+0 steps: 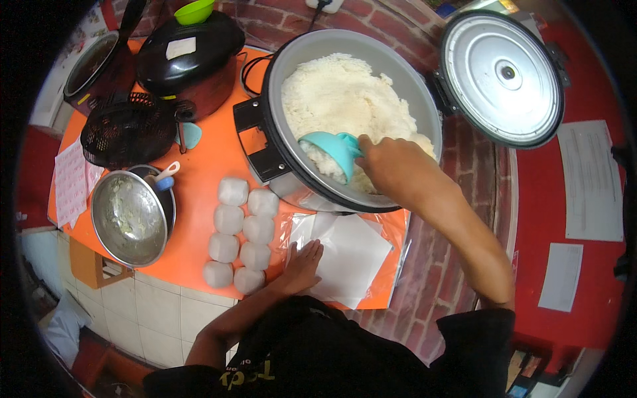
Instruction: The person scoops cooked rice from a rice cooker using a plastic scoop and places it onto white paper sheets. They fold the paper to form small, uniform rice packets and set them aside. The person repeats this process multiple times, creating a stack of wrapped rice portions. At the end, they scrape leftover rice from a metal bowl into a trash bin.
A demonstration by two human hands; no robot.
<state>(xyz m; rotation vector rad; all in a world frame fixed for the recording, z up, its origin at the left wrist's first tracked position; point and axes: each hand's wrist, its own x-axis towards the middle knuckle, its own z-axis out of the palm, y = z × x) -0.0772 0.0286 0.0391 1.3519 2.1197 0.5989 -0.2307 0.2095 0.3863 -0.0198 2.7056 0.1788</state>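
My right hand [398,169] grips the handle of a turquoise plastic scoop [332,149] inside a large rice cooker [278,94]. White rice clings in the scoop's bowl, and a big mound of cooked rice [343,94] fills much of the pot. Flat on a stack of white paper sheets [353,253] rests my left hand [301,266], fingers spread and holding nothing. Clear plastic shows around the sheets. Left of that hand, several rounded parcels wrapped in white paper [258,230] stand in two columns on the orange table [191,209].
The cooker's hinged lid [502,79] stands raised at right by a brick wall [448,253]. Leftward are a steel bowl [130,219], a black perforated basket [128,130], a lidded dark pot [191,64] topped by a green bowl [194,12], and printed paper sheets [74,184].
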